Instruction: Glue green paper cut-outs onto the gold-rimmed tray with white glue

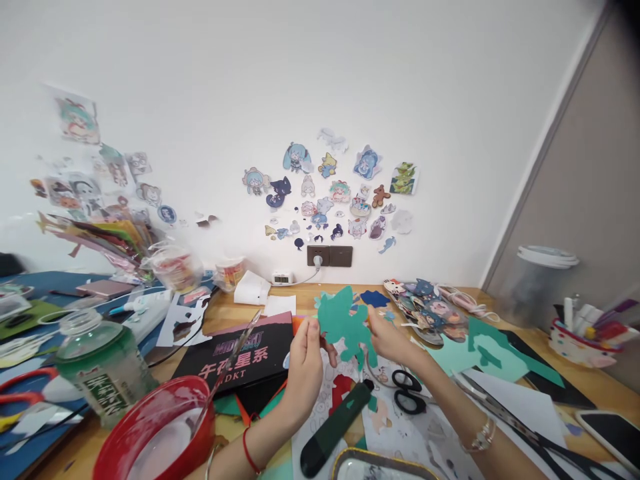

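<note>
A teal-green paper cutout (346,319) with an irregular lobed outline is held up above the table's middle. My left hand (306,363) pinches its left edge between thumb and fingers. At its right edge, my right hand (389,339) grips it with curled fingers. Below the hands lie a dark green long-handled tool (333,433), possibly a cutter, and a sheet with line drawings (313,413). Small black-handled scissors (409,393) rest just under my right forearm. Teal paper offcuts (493,353) are spread to the right.
At left stand a red bowl (107,443) with a spoon and a green-labelled bottle (103,363). A black box (240,363) lies behind the bowl. Large scissors (525,427), a phone (610,437) and a pen holder (583,343) are on the right. A gold-rimmed dish (383,457) sits in front.
</note>
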Demonstrator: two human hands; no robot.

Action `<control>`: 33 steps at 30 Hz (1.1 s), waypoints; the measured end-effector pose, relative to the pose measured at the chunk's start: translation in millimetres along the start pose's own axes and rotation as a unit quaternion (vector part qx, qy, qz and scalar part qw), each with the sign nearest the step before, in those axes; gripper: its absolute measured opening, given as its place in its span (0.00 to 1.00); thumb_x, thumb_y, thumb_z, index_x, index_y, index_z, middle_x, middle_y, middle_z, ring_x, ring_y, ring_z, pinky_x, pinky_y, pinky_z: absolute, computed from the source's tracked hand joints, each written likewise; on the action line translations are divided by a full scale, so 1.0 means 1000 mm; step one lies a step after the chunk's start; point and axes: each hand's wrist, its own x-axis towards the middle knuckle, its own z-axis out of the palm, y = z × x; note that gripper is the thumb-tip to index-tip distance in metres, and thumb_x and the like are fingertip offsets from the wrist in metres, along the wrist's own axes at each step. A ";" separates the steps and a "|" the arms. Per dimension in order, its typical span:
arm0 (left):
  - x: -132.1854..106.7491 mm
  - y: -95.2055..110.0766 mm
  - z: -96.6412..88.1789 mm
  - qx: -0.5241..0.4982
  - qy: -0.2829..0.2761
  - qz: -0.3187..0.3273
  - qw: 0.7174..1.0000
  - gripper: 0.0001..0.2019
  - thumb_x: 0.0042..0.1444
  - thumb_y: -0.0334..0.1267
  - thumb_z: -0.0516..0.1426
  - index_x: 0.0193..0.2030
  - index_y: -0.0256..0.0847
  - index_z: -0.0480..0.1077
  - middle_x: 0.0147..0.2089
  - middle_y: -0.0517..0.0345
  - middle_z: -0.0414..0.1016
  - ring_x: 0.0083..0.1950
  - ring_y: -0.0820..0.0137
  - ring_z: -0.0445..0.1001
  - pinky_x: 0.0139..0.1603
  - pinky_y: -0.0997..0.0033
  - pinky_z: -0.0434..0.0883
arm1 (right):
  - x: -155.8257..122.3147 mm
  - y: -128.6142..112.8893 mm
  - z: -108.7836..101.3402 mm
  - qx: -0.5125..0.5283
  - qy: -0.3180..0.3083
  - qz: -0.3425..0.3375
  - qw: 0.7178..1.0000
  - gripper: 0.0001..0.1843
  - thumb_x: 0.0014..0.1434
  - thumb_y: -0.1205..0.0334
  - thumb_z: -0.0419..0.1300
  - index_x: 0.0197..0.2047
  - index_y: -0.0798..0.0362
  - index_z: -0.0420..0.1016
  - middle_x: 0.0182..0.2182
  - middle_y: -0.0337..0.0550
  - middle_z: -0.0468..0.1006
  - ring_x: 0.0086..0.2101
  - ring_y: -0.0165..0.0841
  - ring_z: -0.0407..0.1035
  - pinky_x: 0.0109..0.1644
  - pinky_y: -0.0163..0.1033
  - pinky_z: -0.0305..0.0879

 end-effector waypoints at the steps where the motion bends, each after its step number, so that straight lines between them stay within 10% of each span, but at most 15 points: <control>1: 0.000 0.000 0.000 -0.003 -0.001 -0.001 1.000 0.20 0.57 0.57 0.50 0.27 0.42 0.59 0.19 0.64 0.62 0.19 0.74 0.62 0.27 0.74 0.63 | 0.001 0.000 -0.002 -0.004 0.000 -0.004 1.000 0.11 0.63 0.58 0.54 0.43 0.58 0.67 0.32 0.39 0.70 0.29 0.27 0.67 0.34 0.37 0.67; 17: 0.000 -0.006 -0.001 -0.042 -0.039 -0.052 0.997 0.20 0.52 0.58 0.54 0.28 0.40 0.61 0.26 0.62 0.57 0.28 0.75 0.58 0.30 0.78 0.60 | -0.001 -0.018 -0.017 0.108 0.015 -0.008 0.994 0.15 0.63 0.52 0.52 0.41 0.55 0.68 0.33 0.41 0.74 0.28 0.30 0.68 0.35 0.40 0.67; 20: -0.003 -0.010 0.001 -0.007 -0.048 -0.048 0.998 0.20 0.55 0.57 0.52 0.28 0.41 0.58 0.27 0.63 0.55 0.30 0.74 0.57 0.32 0.78 0.60 | -0.004 -0.029 -0.030 0.147 0.020 0.008 0.989 0.17 0.64 0.49 0.46 0.40 0.52 0.66 0.33 0.44 0.75 0.28 0.33 0.70 0.35 0.42 0.68; 27: -0.010 -0.019 0.002 0.097 -0.121 -0.033 0.987 0.18 0.59 0.50 0.48 0.23 0.42 0.56 0.21 0.64 0.54 0.24 0.73 0.53 0.26 0.75 0.54 | -0.020 -0.047 -0.077 0.125 0.001 0.030 0.992 0.13 0.45 0.58 0.66 0.28 0.51 0.65 0.28 0.41 0.75 0.29 0.35 0.69 0.33 0.40 0.67; 33: -0.025 -0.013 -0.037 0.170 -0.136 -0.024 0.976 0.04 0.52 0.29 0.55 0.31 0.41 0.70 0.28 0.59 0.65 0.31 0.70 0.59 0.35 0.74 0.52 | -0.065 -0.036 -0.126 0.079 0.015 0.096 0.992 0.08 0.48 0.58 0.62 0.28 0.51 0.69 0.31 0.47 0.75 0.31 0.36 0.69 0.33 0.40 0.64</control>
